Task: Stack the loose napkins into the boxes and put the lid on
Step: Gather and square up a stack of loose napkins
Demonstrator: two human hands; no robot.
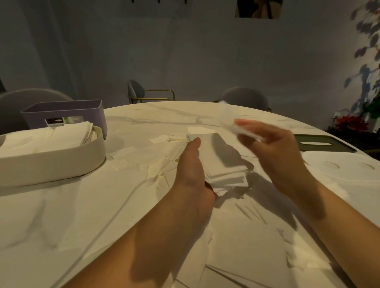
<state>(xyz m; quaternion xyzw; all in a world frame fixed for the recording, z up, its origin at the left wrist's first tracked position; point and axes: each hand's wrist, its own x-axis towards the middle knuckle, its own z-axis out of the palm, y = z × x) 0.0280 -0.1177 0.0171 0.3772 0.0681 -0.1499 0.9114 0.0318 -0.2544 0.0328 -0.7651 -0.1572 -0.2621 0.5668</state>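
My left hand [192, 170] grips the napkin stack [224, 162] to keep it square, while my right hand [273, 152] fingers pinch a loose napkin [227, 120], presumably to add.

Dim room, low warm light falling on a round, pale, marble-veined bench [164, 112]; the grey-blue wall [185, 51] behind sits in shadow, plain but for the lower part of a picture [259, 8] and a few small dark hooks [158, 1] cut off at the top of view. Three grey round-backed seats on the far side: the left chair [24, 99] close to the rim, the gold-framed chair [136, 90] set back nearer the wall, the right chair [244, 96] tucked against the far rim. At the right edge, blurred leafy branches [366, 51] hang against the wall, with red flowers [349, 123] low beneath them.
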